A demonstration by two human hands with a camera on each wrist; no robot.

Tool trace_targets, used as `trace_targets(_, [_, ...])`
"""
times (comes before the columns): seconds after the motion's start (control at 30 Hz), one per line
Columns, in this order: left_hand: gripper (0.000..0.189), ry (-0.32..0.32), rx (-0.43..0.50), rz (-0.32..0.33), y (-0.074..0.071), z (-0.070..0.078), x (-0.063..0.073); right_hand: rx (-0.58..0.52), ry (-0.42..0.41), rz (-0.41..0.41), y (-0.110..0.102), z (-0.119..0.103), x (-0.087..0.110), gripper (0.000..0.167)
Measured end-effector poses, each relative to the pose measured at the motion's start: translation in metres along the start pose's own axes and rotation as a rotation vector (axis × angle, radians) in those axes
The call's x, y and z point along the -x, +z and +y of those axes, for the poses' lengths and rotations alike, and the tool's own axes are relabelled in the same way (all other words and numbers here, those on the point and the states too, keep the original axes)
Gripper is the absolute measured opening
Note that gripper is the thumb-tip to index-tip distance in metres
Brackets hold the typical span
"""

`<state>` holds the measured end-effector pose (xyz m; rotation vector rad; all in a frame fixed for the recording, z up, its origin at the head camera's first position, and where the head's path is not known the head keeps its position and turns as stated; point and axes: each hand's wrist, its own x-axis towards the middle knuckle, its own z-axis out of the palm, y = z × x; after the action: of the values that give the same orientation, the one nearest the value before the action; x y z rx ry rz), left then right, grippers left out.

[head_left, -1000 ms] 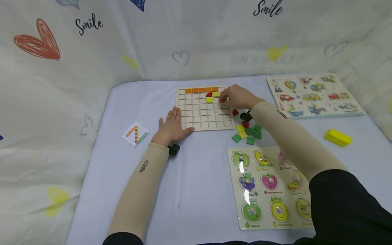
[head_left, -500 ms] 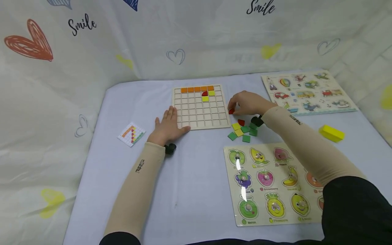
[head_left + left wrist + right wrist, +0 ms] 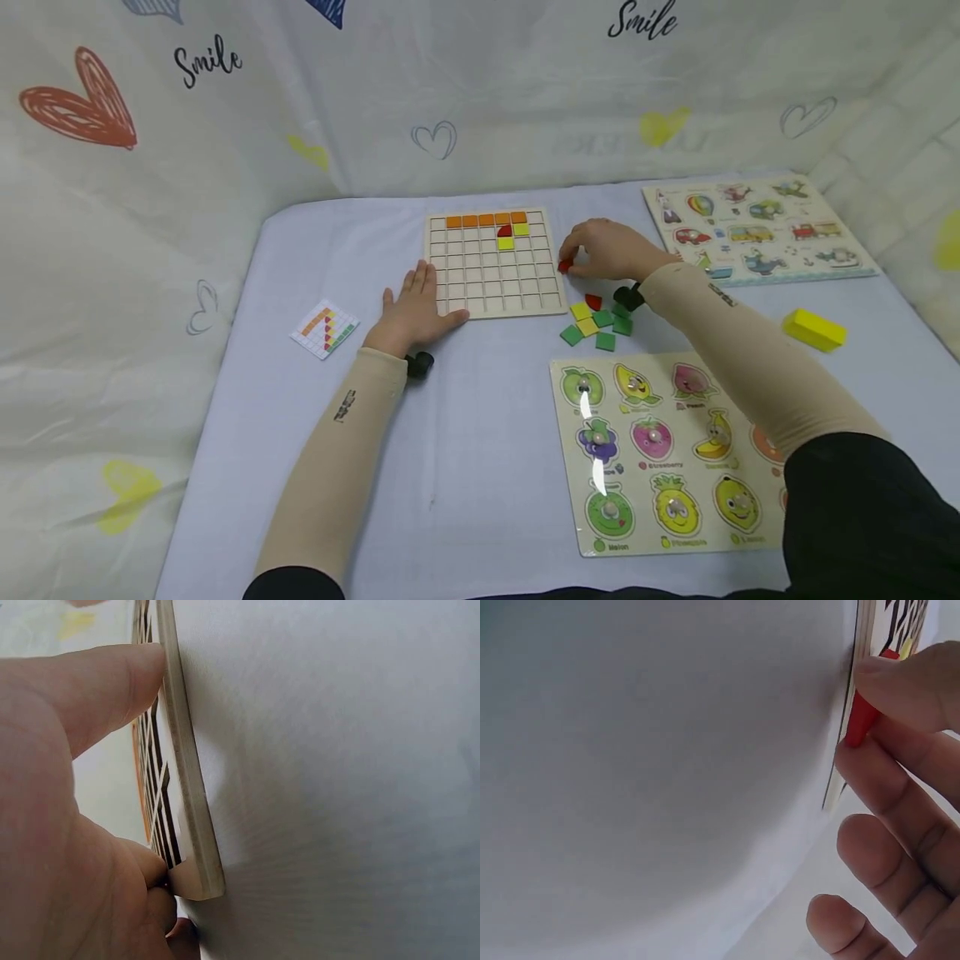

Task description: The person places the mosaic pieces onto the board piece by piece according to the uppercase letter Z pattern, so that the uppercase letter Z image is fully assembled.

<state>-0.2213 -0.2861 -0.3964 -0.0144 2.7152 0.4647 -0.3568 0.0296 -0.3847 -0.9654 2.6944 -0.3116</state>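
The wooden grid board [image 3: 498,279] lies at the back middle of the table. Orange tiles [image 3: 486,221] line its top row, with two yellow tiles [image 3: 506,244] and a red tile [image 3: 505,232] below them. My left hand [image 3: 408,315] rests at the board's lower left corner, fingers straight along the left side and thumb at the front edge. Just beyond the board's right edge, my right hand [image 3: 606,250] pinches a red rounded tile [image 3: 862,720] between thumb and fingers. Loose green, yellow and red tiles [image 3: 587,327] lie in front of that hand.
A small pattern card [image 3: 325,329] lies left of the left hand. The fruit puzzle board [image 3: 618,450] sits at front right, partly under the right arm. Behind that arm are a vehicle puzzle board [image 3: 757,225] and a yellow block [image 3: 814,330].
From over the board's right side, my right hand has moved right to a loose red tile and pinched it, then shifted it slightly toward the back. The left hand stays in place.
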Motion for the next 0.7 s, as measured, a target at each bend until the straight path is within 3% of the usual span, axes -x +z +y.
trace_targets(0.7, [0.107, -0.009, -0.017, -0.003, 0.0, -0.001, 0.0, -0.065, -0.071, 0.05, 0.002, -0.069, -0.07, 0.026])
